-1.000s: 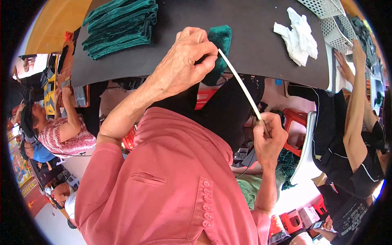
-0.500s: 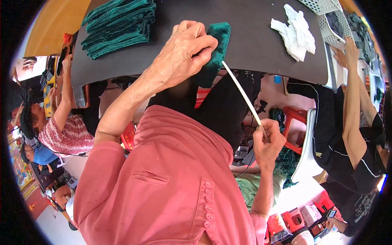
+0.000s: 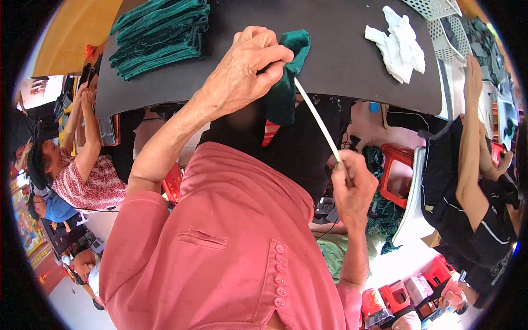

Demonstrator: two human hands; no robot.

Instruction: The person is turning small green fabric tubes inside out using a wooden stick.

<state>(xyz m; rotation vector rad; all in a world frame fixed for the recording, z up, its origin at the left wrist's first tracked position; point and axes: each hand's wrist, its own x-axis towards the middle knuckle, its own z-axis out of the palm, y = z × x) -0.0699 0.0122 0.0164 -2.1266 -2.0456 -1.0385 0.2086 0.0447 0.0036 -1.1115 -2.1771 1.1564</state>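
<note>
My left hand (image 3: 254,60) is closed on a strip of dark green velvet fabric (image 3: 283,102) at the table's near edge. One end of the strip lies on the dark table (image 3: 330,55), and the other hangs over the edge above my lap. Lower right, my right hand (image 3: 355,184) grips the bottom end of a thin white stick (image 3: 319,121) between thumb and fingers. The stick slants up to the left, its tip at the velvet near my left fingertips. Whether the tip goes into the fabric I cannot tell.
A folded stack of green velvet strips (image 3: 159,38) lies at the table's far left. Crumpled white cloth (image 3: 396,44) is at the right, beside white perforated baskets (image 3: 448,41). People work on both sides. A red stool (image 3: 396,170) stands below the table at right.
My right hand has moved slightly up and left with the stick, bringing its tip closer to my left fingers. The velvet strip hangs a little lower and its upper end has curled.
</note>
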